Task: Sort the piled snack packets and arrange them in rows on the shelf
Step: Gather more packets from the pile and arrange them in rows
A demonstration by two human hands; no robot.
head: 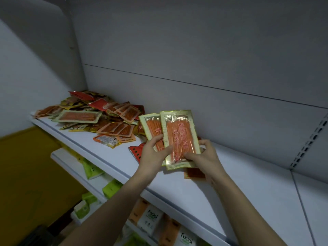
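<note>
A heap of snack packets [99,118], orange, red and yellow, lies at the left end of the white shelf [248,183]. Above the middle of the shelf I hold up two long gold-bordered packets of orange sticks. My left hand [152,151] grips the rear packet [150,126] and touches the left edge of the front packet [179,137]. My right hand [202,155] pinches the front packet at its lower right. A red packet [135,151] lies on the shelf behind my left hand. A dark orange packet [194,174] lies under my right hand.
The shelf's right half is bare white, with a seam [300,192] to the adjoining panel at far right. A slotted upright [308,142] runs along the back wall. Lower shelves hold green tissue packs [92,170] and boxes marked Facial [150,219].
</note>
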